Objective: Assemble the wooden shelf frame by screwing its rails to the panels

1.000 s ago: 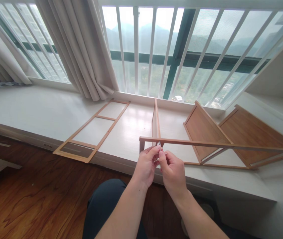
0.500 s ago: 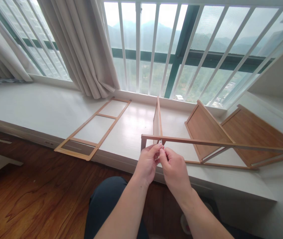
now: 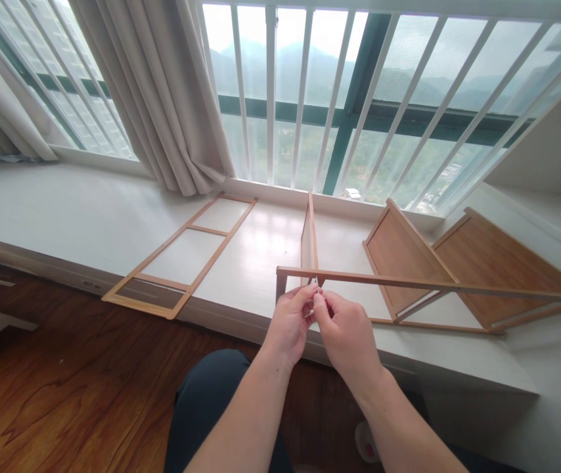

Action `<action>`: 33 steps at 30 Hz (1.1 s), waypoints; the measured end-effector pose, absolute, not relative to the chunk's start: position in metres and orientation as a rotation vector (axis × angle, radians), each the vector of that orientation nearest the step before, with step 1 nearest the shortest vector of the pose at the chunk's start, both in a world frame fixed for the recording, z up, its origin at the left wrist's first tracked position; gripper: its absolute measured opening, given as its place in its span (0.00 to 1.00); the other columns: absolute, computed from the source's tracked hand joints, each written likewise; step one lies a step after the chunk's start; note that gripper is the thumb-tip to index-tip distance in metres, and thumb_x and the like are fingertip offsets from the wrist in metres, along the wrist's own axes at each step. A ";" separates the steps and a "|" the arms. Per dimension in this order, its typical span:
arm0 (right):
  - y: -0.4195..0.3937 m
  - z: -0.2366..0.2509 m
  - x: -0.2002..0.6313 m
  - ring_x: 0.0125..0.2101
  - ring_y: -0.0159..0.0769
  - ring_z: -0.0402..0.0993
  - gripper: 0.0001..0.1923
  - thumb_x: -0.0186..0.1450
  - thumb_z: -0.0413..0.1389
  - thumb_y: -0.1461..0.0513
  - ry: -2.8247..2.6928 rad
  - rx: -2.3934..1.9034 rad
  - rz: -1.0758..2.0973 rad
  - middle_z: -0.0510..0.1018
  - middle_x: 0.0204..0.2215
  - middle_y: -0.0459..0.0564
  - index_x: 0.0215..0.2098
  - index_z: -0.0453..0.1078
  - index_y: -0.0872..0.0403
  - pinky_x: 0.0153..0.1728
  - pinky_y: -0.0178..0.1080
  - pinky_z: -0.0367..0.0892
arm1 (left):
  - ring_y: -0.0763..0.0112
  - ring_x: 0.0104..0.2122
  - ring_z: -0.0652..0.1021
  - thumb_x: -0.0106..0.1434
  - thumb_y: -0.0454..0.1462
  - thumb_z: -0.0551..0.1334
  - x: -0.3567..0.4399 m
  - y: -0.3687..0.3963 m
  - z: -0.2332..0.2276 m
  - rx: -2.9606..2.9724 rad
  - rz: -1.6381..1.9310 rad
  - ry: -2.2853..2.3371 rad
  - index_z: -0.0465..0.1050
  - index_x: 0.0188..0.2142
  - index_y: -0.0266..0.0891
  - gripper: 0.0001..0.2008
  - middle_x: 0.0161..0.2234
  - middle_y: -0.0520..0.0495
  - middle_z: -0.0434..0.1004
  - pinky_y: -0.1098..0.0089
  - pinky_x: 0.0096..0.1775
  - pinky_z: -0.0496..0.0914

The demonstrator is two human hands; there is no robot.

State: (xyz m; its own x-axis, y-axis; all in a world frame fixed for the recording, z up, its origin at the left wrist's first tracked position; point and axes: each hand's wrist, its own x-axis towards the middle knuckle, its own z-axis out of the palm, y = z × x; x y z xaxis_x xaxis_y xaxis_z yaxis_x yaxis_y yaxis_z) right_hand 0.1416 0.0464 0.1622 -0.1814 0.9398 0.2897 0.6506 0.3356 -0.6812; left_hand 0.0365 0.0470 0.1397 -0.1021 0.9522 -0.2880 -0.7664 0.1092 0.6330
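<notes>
Left hand (image 3: 288, 322) and right hand (image 3: 347, 332) meet fingertip to fingertip just under wooden rail (image 3: 408, 284), pinching something too small to identify. Flat wooden frame (image 3: 182, 253) lies on white sill (image 3: 64, 217).

Left hand (image 3: 288, 322) and right hand (image 3: 347, 335) barely shifted, fingertips nudged closer under wooden rail (image 3: 408, 284)

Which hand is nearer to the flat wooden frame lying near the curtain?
Left. The left hand is to the right of the flat wooden frame, apart from it; the right hand is further right, beyond the left hand.
</notes>
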 end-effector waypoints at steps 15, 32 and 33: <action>0.045 0.156 0.141 0.24 0.35 0.69 0.22 0.72 0.49 0.50 -1.728 -1.300 0.882 0.76 0.22 0.46 0.25 0.71 0.52 0.27 0.37 0.57 | 0.75 0.29 0.76 0.49 0.41 0.78 0.035 0.046 0.142 0.305 1.470 0.849 0.80 0.29 0.35 0.14 0.29 0.49 0.79 0.73 0.32 0.67; 0.018 0.037 0.177 0.19 0.31 0.61 0.26 0.73 0.48 0.44 -1.706 -1.330 1.432 0.62 0.17 0.39 0.24 0.59 0.51 0.22 0.34 0.57 | 0.64 0.23 0.71 0.60 0.42 0.61 -0.025 0.028 0.106 1.330 0.696 1.663 0.78 0.23 0.42 0.12 0.20 0.47 0.74 0.66 0.30 0.59; 0.019 0.029 0.175 0.18 0.30 0.61 0.26 0.73 0.48 0.44 -1.685 -1.338 1.466 0.63 0.17 0.39 0.24 0.60 0.51 0.22 0.34 0.57 | 0.64 0.23 0.71 0.59 0.42 0.62 -0.026 0.026 0.098 1.307 0.690 1.651 0.79 0.25 0.43 0.10 0.21 0.47 0.75 0.67 0.30 0.60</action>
State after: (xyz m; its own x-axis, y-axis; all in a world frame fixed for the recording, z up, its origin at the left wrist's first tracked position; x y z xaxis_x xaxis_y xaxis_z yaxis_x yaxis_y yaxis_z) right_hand 0.1748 0.0188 0.0290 -0.3680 0.9066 -0.2063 0.3293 -0.0804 -0.9408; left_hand -0.0256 0.0255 0.0984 -0.0445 0.9526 -0.3009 0.4551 0.2875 0.8428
